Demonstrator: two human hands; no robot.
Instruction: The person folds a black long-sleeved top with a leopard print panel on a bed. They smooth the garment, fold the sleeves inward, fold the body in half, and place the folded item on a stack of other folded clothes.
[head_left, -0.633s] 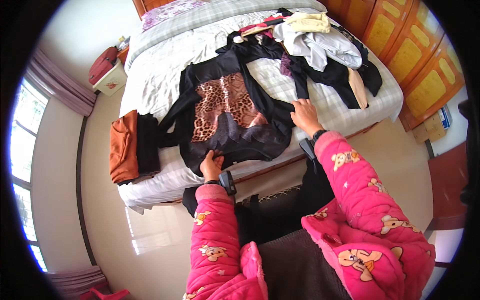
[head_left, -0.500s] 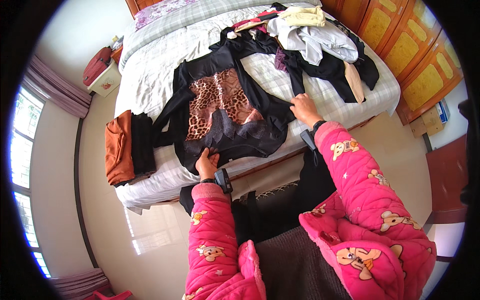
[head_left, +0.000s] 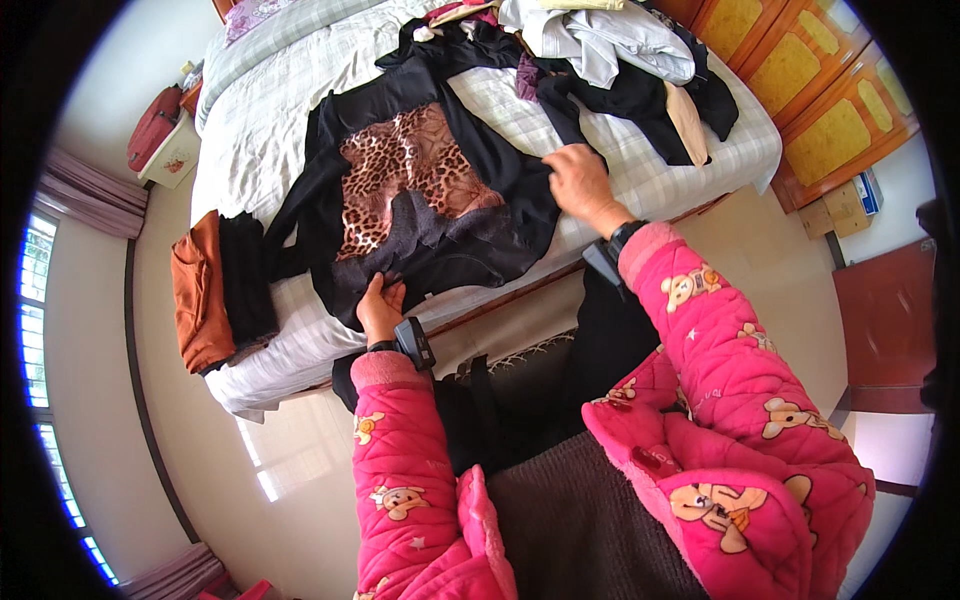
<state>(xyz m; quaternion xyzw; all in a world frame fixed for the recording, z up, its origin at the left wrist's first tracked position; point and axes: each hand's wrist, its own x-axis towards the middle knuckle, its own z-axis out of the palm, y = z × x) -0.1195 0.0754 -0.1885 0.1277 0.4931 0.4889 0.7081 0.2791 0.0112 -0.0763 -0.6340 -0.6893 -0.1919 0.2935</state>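
Note:
A black long-sleeved top (head_left: 430, 262) with a leopard-print panel (head_left: 405, 170) and a dark grey zigzag band lies spread on the bed, its hem toward me. My left hand (head_left: 382, 306) is closed on that hem, thumb on the cloth and fingers curled. Farther right, my right hand (head_left: 580, 188) pinches the black cloth at the top's right side, by the sleeve; its fingertips are partly hidden. To the left, a folded orange garment (head_left: 200, 290) lies against folded black clothes (head_left: 247, 275) at the bed's corner.
Light garments (head_left: 600, 40) and black clothes (head_left: 640, 110) are heaped at the bed's far right. Wooden wardrobe doors (head_left: 800, 80) stand beyond. A white box (head_left: 178, 155) with a red bag (head_left: 157, 128) is at the left wall. Dark cloth (head_left: 530, 400) hangs below the bed's edge.
The whole scene has shifted left and slightly up in the picture. Both hands stay at the same parts of the black top, which lies nearly as before.

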